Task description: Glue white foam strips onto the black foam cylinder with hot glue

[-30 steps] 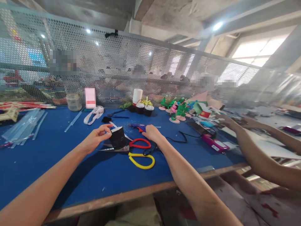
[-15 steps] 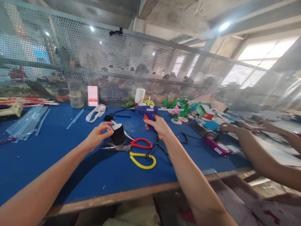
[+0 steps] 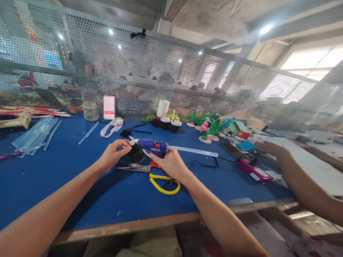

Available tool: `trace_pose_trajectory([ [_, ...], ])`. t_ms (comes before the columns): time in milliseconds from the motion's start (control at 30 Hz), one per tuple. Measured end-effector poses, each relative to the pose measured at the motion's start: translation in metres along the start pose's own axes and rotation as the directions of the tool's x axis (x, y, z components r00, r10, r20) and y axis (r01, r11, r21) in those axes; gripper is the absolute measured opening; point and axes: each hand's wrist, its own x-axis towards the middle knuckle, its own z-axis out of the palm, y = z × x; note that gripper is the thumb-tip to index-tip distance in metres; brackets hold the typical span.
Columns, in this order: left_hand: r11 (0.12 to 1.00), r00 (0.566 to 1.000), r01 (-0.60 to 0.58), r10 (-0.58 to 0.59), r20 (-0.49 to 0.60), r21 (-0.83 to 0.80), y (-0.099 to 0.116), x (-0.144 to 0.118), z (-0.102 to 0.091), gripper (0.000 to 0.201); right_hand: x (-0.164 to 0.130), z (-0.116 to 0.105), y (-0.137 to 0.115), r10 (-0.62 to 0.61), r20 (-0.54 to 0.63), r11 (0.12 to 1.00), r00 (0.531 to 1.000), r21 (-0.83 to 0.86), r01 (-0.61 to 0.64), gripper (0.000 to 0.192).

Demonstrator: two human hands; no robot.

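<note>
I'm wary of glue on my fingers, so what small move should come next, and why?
Probably slide your left hand lower on the black cylinder, since your fingers hold it high up, close to the nozzle of the glue gun in your right hand.

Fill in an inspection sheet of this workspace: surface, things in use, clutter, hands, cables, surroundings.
Surface: blue tabletop, a few pale specks.
Things in use: black cup; blue glue gun, clear stick out its back.
Clutter: scissors beside the cup; clear strips and pale ribbon farther left.
Hands: left hand holds the cup near its top; right hand grips the glue gun.
Cables: black cord, slack, right of the glue gun.
Surroundings: perforated screen behind; co-worker's arm at right.
</note>
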Motion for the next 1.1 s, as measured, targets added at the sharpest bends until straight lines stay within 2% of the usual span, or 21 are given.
trace_pose_trajectory([
  [233, 1.000, 1.000, -0.010, 0.010, -0.010, 0.000, -0.0038, 0.0014, 0.0007, 0.024, -0.0005, 0.0043, -0.0001, -0.071, 0.007, 0.995, 0.997, -0.076, 0.072, 0.020],
  [533, 0.999, 1.000, -0.031, 0.030, -0.005, -0.021, -0.0023, 0.0003, 0.0000, 0.028, 0.0001, 0.0013, -0.0003, -0.005, 0.016, 0.999, 1.000, -0.039, 0.006, 0.013],
  [667, 0.999, 0.999, -0.042, 0.042, -0.007, -0.012, -0.0028, 0.0004, 0.0001, 0.028, -0.0006, 0.0021, -0.0009, -0.013, 0.026, 1.000, 1.000, 0.003, 0.013, 0.014],
  [833, 1.000, 1.000, -0.018, 0.019, -0.020, 0.003, -0.0037, 0.0006, 0.0006, 0.027, -0.0002, 0.0032, -0.0009, 0.009, -0.007, 1.000, 1.000, -0.030, -0.009, 0.014],
  [967, 0.999, 1.000, -0.024, 0.024, -0.014, 0.021, -0.0034, 0.0003, 0.0008, 0.026, 0.0001, 0.0029, -0.0015, -0.021, 0.011, 1.000, 1.000, -0.017, 0.021, 0.013],
  [1100, 0.999, 1.000, -0.020, 0.020, -0.009, 0.026, -0.0022, -0.0001, 0.0004, 0.027, 0.0020, 0.0008, -0.0009, -0.022, -0.019, 0.999, 1.000, -0.028, 0.022, 0.012],
])
